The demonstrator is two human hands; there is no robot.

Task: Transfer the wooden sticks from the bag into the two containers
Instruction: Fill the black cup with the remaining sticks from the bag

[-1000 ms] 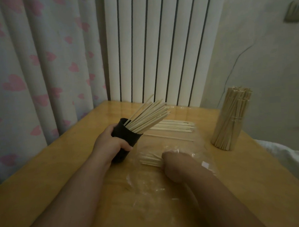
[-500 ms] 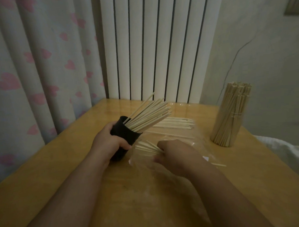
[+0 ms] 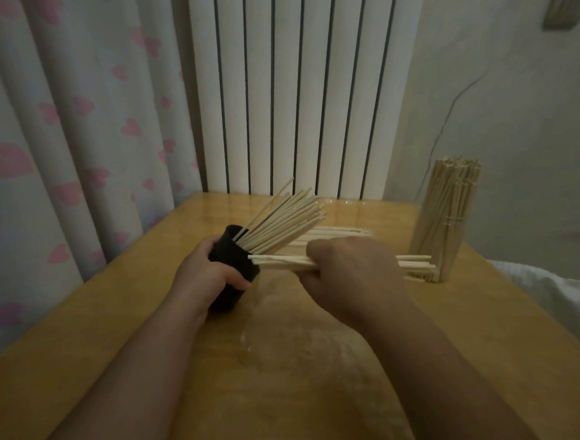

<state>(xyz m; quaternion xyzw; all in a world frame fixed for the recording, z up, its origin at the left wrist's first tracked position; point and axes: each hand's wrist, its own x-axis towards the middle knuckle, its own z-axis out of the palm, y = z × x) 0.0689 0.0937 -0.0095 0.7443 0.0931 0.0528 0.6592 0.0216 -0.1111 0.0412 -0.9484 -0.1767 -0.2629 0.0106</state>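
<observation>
Fingers (image 3: 312, 273) of our right hand (image 3: 347, 277), a moment ago down in the bag (image 3: 280, 333), now clasp a stick bundle (image 3: 284, 261) level with the tilted black cup (image 3: 232, 255) our left hand (image 3: 203, 278) grips, ready to load.

Dim, warm light. Under the fingers (image 3: 321, 253) lies a yellow-brown wooden worktop (image 3: 87, 328), glossy near its far edge. Beyond the fingers, past that edge, stands a white radiator (image 3: 293, 103) of tall upright ribs with dark gaps. Left of the fingers hangs a pale curtain (image 3: 62, 146) in folds, printed with pink hearts. Right of the fingers and beyond rises a plain pale wall (image 3: 516, 116); a thin dark line (image 3: 450, 113), crack or cable, runs down it. High on it sits a small blurred plate (image 3: 562, 11). Right of the fingers, off the worktop's edge, lies white cloth (image 3: 551, 295).
</observation>
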